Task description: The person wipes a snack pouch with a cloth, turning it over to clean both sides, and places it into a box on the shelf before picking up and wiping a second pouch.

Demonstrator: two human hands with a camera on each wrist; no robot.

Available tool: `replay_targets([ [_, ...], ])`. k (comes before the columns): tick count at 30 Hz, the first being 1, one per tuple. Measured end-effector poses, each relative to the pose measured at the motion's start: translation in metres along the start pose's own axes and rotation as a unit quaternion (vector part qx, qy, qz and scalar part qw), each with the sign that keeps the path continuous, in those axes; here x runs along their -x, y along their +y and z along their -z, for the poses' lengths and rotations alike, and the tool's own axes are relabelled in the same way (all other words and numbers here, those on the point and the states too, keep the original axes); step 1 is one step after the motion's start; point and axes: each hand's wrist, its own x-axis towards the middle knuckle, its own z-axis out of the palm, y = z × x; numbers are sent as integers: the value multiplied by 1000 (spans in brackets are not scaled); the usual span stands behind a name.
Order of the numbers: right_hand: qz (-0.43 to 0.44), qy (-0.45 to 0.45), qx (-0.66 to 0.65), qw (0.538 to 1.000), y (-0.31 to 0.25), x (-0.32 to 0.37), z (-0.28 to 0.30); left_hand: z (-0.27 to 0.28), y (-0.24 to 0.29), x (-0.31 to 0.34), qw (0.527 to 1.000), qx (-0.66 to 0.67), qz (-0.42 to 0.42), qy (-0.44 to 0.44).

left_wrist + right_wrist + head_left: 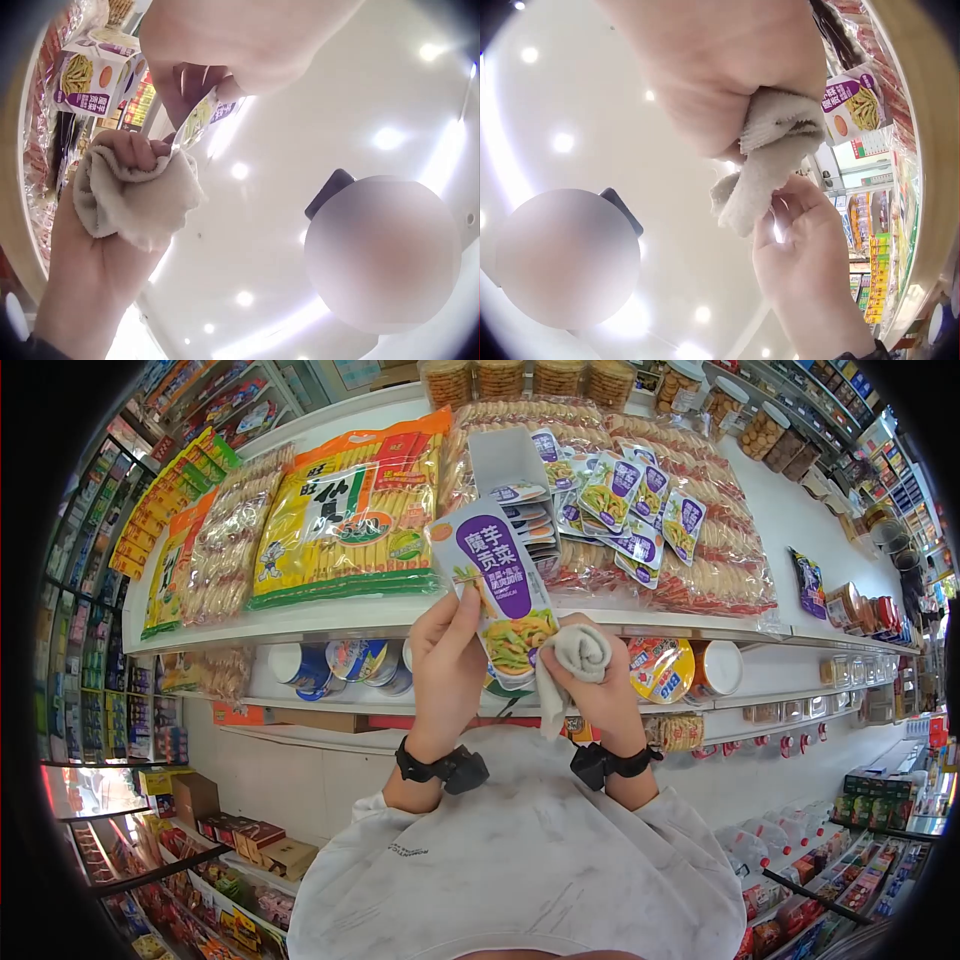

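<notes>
Your left hand [447, 660] pinches a snack packet [505, 580] before the open display box [508, 460]; your right [603, 700] grips a cloth [580, 650] at its edge. Apparently mid-wipe, the next stroke calls for steady support. Loose packets [612, 495] lie right of the box.

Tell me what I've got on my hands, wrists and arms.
Your left hand and right hand have no gloves. The left wristband and right wristband are black, each with a chunky, angular black module. Your loose sleeves are off-white with faint grey mottling, like the shirt, and end short of the wristbands.
</notes>
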Motion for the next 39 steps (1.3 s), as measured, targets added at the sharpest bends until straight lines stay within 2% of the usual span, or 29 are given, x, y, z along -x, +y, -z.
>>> replay_targets([
  [2,19,-4,32,999,5,2,2,3,-1,-2,1000,6,-10,0],
  [4,-13,192,-41,980,12,-3,-5,13,-4,-5,999,-5,-33,-7],
  [5,-29,288,-77,954,14,-6,-8,15,-2,-4,996,-73,-47,-4],
  [7,4,258,-120,959,2,-13,1,19,4,-1,976,-207,-74,2],
  [9,9,235,-193,953,-6,-13,0,16,0,-6,948,-286,-134,-46],
  [10,10,217,-154,964,-5,-9,-4,14,-3,-7,930,-324,-162,-69],
  [12,14,180,-76,981,-4,-2,-11,7,-9,-4,916,-365,-143,-87],
  [13,-8,219,-65,974,-4,-4,-12,5,-11,-3,908,-385,-134,-95],
  [16,-35,250,-26,967,3,-4,-3,-1,-5,2,883,-448,-102,-99],
  [19,-18,312,-89,946,4,-4,-3,1,-5,4,898,-414,-51,-141],
  [22,-20,294,-144,945,-4,-8,2,1,-9,5,915,-361,1,-181],
  [25,-1,416,-133,900,2,-16,1,-3,-5,3,891,-412,-5,-192],
  [28,14,307,-80,948,-17,-20,15,5,-4,0,874,-426,3,-234],
  [31,-46,286,-50,956,-10,-15,28,9,-6,0,860,-433,6,-272],
  [34,19,274,-138,952,-12,-14,21,5,-8,2,856,-430,2,-287],
  [37,18,295,-211,932,-7,-14,23,6,-6,0,859,-419,0,-295],
  [39,10,282,-237,929,-11,-16,25,12,-11,-1,889,-392,-41,-233],
])
